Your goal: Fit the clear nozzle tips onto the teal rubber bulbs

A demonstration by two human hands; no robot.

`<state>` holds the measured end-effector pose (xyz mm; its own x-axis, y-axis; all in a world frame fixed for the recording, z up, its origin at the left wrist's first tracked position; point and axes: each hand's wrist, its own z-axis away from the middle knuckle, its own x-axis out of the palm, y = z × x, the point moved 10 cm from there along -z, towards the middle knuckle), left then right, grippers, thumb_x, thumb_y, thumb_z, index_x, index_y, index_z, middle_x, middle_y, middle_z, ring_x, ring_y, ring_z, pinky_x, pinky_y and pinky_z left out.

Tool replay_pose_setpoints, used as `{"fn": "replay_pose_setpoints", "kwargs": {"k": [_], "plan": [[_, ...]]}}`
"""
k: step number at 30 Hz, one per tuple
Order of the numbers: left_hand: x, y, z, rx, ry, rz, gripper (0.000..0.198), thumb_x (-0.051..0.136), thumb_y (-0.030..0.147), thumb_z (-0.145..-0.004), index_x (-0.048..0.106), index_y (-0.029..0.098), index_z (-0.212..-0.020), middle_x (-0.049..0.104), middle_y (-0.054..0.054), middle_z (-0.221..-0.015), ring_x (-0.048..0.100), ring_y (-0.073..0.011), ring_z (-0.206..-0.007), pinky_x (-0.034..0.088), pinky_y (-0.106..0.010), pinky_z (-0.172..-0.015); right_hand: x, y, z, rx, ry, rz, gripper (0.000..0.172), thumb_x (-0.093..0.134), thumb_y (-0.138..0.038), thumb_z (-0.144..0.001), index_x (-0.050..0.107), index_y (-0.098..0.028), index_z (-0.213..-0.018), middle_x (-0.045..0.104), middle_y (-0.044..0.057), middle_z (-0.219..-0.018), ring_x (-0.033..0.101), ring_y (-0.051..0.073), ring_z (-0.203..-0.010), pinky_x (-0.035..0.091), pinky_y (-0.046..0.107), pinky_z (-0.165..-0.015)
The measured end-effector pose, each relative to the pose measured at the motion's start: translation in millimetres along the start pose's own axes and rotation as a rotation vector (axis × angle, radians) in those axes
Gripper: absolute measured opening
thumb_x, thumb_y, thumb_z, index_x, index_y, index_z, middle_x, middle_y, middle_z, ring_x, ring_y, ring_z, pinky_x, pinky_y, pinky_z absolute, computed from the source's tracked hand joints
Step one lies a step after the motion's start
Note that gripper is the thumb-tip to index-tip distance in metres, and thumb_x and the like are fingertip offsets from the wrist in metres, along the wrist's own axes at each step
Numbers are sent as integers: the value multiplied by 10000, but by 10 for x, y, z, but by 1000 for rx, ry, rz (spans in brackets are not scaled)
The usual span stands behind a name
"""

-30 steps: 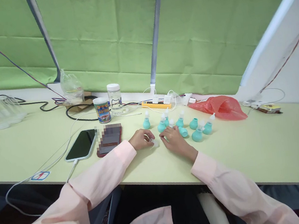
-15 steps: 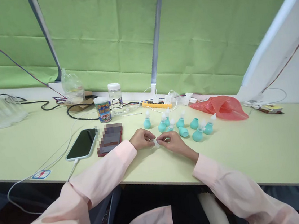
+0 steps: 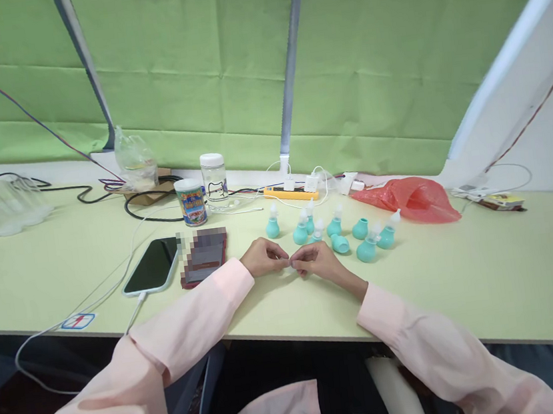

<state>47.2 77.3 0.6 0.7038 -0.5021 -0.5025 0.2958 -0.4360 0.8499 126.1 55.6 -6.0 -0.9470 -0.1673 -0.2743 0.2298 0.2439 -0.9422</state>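
My left hand (image 3: 265,257) and my right hand (image 3: 315,260) meet fingertip to fingertip just above the table. Both are closed in a pinch on a small clear plastic piece (image 3: 290,267), mostly covered by the fingers. Behind and to the right of my hands stand several turquoise squeeze bulbs with clear tips, among them a bulb (image 3: 272,227) at the left and a bulb (image 3: 366,250) at the right. One bulb without a tip (image 3: 340,244) lies on its side beside my right hand. Another open-necked bulb (image 3: 360,228) stands upright behind it.
Left of my hands lie a phone (image 3: 153,266) on a charging cable and a dark red-edged phone (image 3: 205,257). Further back are a printed cup (image 3: 191,204), a lidded jar (image 3: 214,177), a yellow power strip (image 3: 291,194) and a red plastic bag (image 3: 409,201).
The fingertips of both hands have come closer together around the clear piece, hiding more of it. The bulbs stay where they were.
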Motion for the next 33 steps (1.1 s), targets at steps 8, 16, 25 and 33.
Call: {"fn": "replay_pose_setpoints", "kwargs": {"k": [8,16,25,33], "plan": [[9,-89,-20,-93,13,201,209,644,210,-514,621,65,-662,580,-27,-481,543,-112,-464,438,-208,-478,-65,-50,-14,-95,53,106,213,615,-285,-576,628,-137,-729,614,56,-709,548,119,-570,460,240,-500],[-22,-156,5,-221,44,560,295,721,226,-425,602,64,-642,616,-45,-625,580,-138,-602,489,-320,-673,-53,-194,61,-209,84,181,247,607,-299,-598,627,-152,-796,627,64,-775,579,162,-688,497,279,-590],[8,-195,-7,-181,-8,608,336,731,227,-431,582,63,-683,618,-43,-642,581,-132,-610,482,-330,-676,-37,-307,122,-271,90,190,225,601,-279,-614,640,-161,-801,625,65,-774,574,168,-689,499,276,-567],[-4,-128,-2,-147,10,634,353,731,240,-442,584,60,-708,619,-59,-671,582,-141,-619,491,-327,-653,-59,-358,139,-306,119,180,215,613,-274,-610,638,-162,-792,603,62,-749,560,155,-663,500,265,-534]]}}
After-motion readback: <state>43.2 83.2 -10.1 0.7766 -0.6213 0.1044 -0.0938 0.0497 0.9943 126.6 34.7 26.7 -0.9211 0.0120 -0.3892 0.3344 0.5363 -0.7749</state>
